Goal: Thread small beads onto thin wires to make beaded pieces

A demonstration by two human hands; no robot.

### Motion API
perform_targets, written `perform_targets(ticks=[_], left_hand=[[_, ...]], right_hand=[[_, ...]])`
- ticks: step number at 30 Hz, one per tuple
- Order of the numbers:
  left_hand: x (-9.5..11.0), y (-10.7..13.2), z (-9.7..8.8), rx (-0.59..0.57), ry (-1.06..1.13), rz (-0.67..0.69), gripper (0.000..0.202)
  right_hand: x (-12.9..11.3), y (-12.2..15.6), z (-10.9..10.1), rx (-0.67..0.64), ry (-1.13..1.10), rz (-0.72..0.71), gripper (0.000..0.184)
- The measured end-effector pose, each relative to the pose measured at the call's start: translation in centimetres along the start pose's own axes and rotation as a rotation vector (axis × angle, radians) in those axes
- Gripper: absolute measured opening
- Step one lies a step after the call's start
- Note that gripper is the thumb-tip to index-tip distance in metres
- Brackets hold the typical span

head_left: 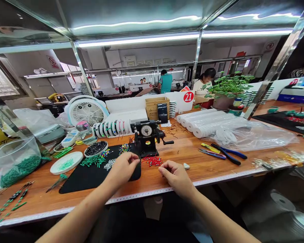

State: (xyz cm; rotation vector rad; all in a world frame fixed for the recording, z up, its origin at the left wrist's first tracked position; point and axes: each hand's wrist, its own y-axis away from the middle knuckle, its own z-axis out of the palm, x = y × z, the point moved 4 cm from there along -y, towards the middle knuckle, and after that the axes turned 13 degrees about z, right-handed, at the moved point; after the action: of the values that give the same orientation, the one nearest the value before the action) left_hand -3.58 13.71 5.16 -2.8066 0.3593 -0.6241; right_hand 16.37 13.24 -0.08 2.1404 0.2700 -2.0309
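Observation:
My left hand (124,168) is closed in a pinch above the right part of a black mat (91,180). Opposite it, my right hand (176,176) also pinches, over bare wood near the table's front edge. Whatever lies between the fingertips is too small to make out. Red cords with small beads (152,161) lie between and just beyond the hands, at the foot of a black hand-cranked winder (146,131) with a round dial. On the mat are silvery pieces (109,164), green tube-like pieces (93,161) and multicoloured beads (124,147). A small white piece (186,166) sits beside my right hand.
Pliers (228,154) and tweezers (212,154) lie to the right, before plastic-wrapped white rolls (197,125). Leftward are a white dish (66,163), a bowl of black beads (96,149), scissors (57,182) and a fan (86,110). Spools (111,128) stand behind. Other people sit farther back.

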Motion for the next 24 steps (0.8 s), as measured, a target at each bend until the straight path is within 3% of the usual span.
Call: perform_targets(ticks=[3,10,13,18,24], left_hand=[[-2.3,-2.8,-0.5,-0.002,-0.112,-0.060,0.020],[-5.5,-7.2,2.5,-0.104,-0.245,-0.231,0.027],[-6.2,-8.3,2.8,-0.144,-0.236,-0.303,0.029],[-6.5,-7.8,1.5,-0.165,-0.136,-0.361,0.026],[-5.7,-5.4,0.2,0.007,0.092,-0.401,0.018]], right_hand=[[0.4,-0.8,0.2,-0.052,0.100,-0.008,0.023],[0.2,-0.4,0.2,-0.063,0.145,-0.023,0.019],[0.1,-0.4,0.1,-0.055,0.169,-0.032,0.019],[0.3,-0.4,0.1,-0.063,0.185,-0.019,0.019],[0.2,-0.3,0.0,-0.066,0.179,-0.030,0.019]])
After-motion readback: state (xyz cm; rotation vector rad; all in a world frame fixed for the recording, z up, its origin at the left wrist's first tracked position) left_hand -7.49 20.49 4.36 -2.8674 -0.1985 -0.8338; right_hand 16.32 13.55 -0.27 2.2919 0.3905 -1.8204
